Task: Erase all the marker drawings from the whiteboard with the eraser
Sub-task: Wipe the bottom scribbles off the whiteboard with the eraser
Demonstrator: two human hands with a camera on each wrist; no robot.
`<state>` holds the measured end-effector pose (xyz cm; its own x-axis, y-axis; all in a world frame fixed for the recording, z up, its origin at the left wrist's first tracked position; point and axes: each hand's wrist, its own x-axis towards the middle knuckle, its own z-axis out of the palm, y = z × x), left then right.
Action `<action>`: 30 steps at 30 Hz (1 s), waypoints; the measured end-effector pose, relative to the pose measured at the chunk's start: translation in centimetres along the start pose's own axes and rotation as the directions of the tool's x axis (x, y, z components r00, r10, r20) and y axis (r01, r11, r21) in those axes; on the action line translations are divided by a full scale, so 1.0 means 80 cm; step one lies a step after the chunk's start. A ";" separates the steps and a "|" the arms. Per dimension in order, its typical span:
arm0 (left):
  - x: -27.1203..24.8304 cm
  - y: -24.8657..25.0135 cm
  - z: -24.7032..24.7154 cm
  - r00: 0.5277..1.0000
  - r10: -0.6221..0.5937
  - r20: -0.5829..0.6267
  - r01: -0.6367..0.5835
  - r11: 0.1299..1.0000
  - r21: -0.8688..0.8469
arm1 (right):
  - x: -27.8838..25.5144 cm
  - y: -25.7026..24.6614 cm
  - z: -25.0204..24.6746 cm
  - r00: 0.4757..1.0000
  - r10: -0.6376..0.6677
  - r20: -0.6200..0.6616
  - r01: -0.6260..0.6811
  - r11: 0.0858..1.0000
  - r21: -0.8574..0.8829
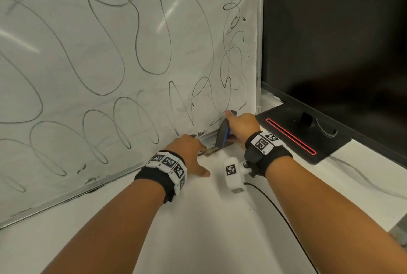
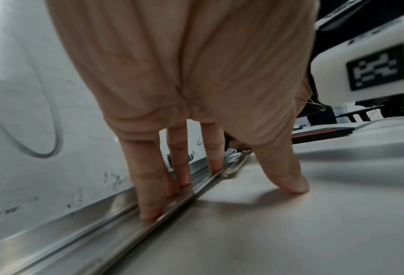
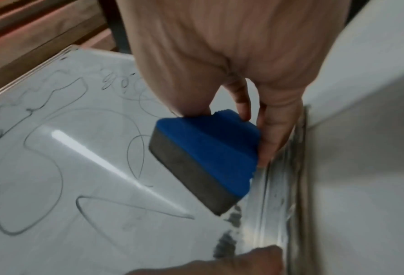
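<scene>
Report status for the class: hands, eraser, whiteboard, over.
Right hand grips blue eraser at whiteboard's lower right corner. Left hand open, fingertips on bottom frame rail. Marker scribbles not yet erased. Nothing in the way.

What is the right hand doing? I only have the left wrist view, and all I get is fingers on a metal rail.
Observer: The right hand grips a blue eraser with a grey felt face, at the whiteboard's lower right corner.
Operator: Is the felt flat on the board?
Observer: No. In the right wrist view it is tilted, one end near the bottom rail.
Operator: How much drawing is left?
Observer: The head view shows looping marker lines across the board.
</scene>
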<state>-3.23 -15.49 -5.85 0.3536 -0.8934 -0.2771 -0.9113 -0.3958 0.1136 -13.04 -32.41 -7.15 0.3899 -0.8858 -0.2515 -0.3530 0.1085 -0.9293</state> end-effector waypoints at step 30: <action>-0.013 -0.033 -0.007 0.996 -0.081 0.029 0.082 0.996 -0.035 | -0.041 0.007 0.031 0.935 -0.317 0.161 0.355 0.854 -0.380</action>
<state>-1.09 -13.66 -5.35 0.4196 -0.8519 -0.3133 -0.8714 -0.4747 0.1237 -12.44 -28.34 -7.52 0.6136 -0.7894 0.0161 -0.4858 -0.3935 -0.7805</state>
